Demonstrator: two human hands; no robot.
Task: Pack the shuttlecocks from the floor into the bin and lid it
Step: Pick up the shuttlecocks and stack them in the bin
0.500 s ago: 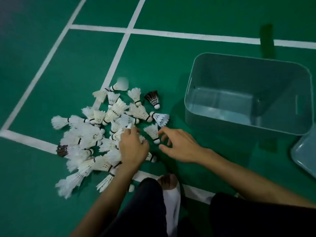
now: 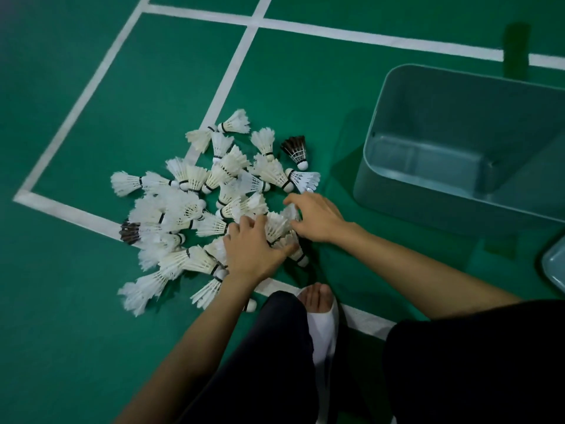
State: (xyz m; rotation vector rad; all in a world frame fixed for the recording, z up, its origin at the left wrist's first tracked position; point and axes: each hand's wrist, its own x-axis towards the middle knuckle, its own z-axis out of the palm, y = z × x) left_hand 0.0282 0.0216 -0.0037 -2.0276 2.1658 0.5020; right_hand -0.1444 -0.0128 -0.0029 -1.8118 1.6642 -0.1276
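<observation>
We are barely started: our left hand [image 2: 253, 252] and right hand [image 2: 318, 220] curl their fingers round shuttlecocks [image 2: 276, 228], the bin [image 2: 412, 206] right of them empty, unlidded.

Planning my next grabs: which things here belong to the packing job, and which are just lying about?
Job: pile of white feather shuttlecocks; two dark feather shuttlecocks; translucent grey plastic bin; grey plastic lid, partly in view at right; left hand and right hand, both gripping white shuttlecocks.
Lying about: white painted court lines; dark patch on the far line.
</observation>
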